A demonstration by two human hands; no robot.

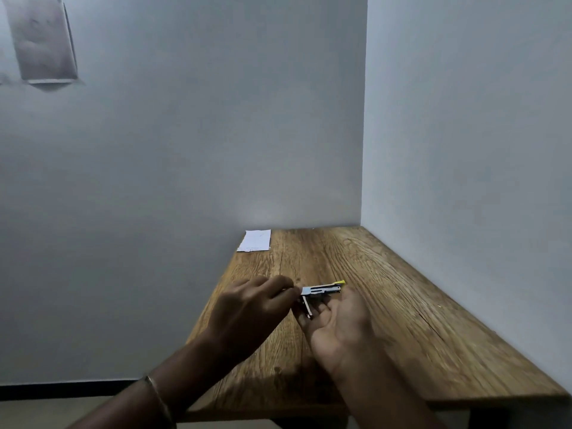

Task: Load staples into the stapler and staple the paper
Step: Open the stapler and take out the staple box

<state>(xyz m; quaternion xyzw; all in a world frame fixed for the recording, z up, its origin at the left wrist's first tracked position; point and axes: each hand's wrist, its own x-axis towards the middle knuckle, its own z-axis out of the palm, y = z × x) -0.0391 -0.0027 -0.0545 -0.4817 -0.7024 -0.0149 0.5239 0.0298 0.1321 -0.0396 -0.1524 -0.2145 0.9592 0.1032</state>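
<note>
Stapler (322, 291): opened, lower centre of frame, cradled on right hand (337, 317), palm up. Left hand (247, 308) pinches at its front end, contents unclear. Paper (255, 240) far back on worktop (402, 320). Advice: keep magazine level; seat staples squarely.

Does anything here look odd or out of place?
Only slightly: the paper lies at the table's far left corner, overhanging the edge, well away from the stapler held open between both hands. Nothing looks spilled or damaged.

A wooden table (402, 305) fills a corner of dim, pale grey walls (185, 134); dark skirting (62, 390) below.
</note>
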